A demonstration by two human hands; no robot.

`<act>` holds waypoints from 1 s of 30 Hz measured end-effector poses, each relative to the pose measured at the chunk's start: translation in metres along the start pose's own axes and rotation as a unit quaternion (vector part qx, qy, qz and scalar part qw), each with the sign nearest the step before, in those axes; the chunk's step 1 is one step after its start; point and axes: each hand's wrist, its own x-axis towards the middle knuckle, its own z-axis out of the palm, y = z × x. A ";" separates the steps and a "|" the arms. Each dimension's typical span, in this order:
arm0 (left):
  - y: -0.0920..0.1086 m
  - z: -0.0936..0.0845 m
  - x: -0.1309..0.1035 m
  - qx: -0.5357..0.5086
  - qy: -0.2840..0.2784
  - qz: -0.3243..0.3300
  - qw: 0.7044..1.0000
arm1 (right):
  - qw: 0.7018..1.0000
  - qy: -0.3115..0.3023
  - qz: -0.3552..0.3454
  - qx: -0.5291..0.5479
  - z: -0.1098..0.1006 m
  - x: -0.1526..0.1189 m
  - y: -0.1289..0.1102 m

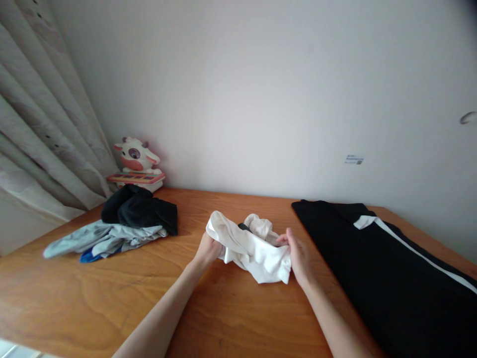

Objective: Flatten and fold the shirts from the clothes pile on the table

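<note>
A wooden table [223, 318] stands against a pale wall [253, 99], with a bunched white garment [263, 256] held midway between a heap of grey and black clothes [139, 210] and black fabric with a white stripe [372, 268]. The right hand [299, 253] has its fingers closed on the garment's right end; the left hand's [209, 247] fingers are hidden behind the cloth (their grip I can't tell). Loose folds could twist or slip if either side pulls unevenly.

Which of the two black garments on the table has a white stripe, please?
The spread-out black garment to the right of the right hand; the bunched black one by the cow toy shows no stripe.
</note>
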 end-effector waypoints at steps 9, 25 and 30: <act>0.001 0.006 -0.008 0.033 -0.159 -0.011 0.987 | 0.898 -0.169 -0.218 -0.343 0.017 -0.019 0.019; 0.007 0.011 -0.014 -0.303 -0.242 -0.273 0.880 | 0.939 -0.068 -0.294 -0.164 0.031 -0.032 0.017; 0.013 0.007 -0.018 -0.229 -0.227 -0.236 0.917 | 0.930 -0.119 -0.292 -0.189 0.029 -0.034 -0.001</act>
